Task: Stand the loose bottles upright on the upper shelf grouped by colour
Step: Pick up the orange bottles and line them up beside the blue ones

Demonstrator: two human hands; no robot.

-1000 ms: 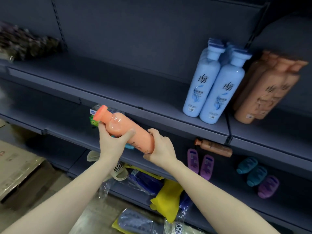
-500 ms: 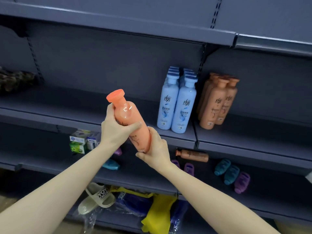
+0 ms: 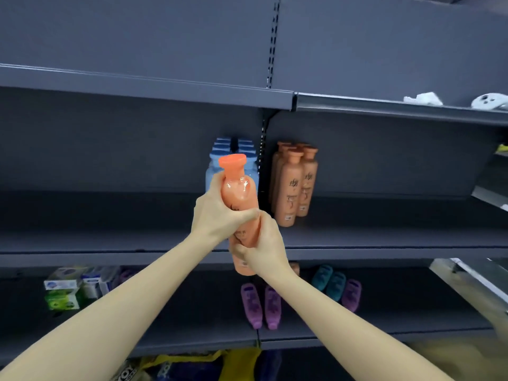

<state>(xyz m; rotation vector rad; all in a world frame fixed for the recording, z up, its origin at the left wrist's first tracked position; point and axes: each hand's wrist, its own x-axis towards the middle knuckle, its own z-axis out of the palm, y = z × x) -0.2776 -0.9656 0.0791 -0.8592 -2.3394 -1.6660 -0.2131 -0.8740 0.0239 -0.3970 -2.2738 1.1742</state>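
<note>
A: Where's the bottle?
B: I've got the bright orange plastic bottle with the flared cap [image 3: 238, 199] in the air, in front of the dark grey metal upper shelf [image 3: 384, 237], not set down yet. Its long axis is near vertical, cap up, with the base tipped a little toward my right.

A: Hands?
B: Both are on it. The left hand [image 3: 217, 215] wraps the shoulder under the neck, thumb across the front and fingers curled round the far side. The right hand [image 3: 261, 251] grips the lower body near the base, fingers curled round it. The 2 hands touch mid-bottle.

A: Which way next?
B: Right, I'd judge. The group of tan-orange plastic bottles [image 3: 295, 188] stands upright on the upper shelf to the right of the held bottle, past the upright post, and the right hand is nearer to it. The pale blue plastic bottles [image 3: 220, 145] stand directly behind the held bottle, mostly hidden. I can't tell if bright orange joins tan or starts its own group.

A: And below?
B: On the grey lower shelf [image 3: 192, 320], 2 purple bottles [image 3: 259, 303] lie flat. To their right lie 2 teal bottles [image 3: 330, 279] and 1 more purple. Small cardboard boxes [image 3: 66, 287] sit at the left.
</note>
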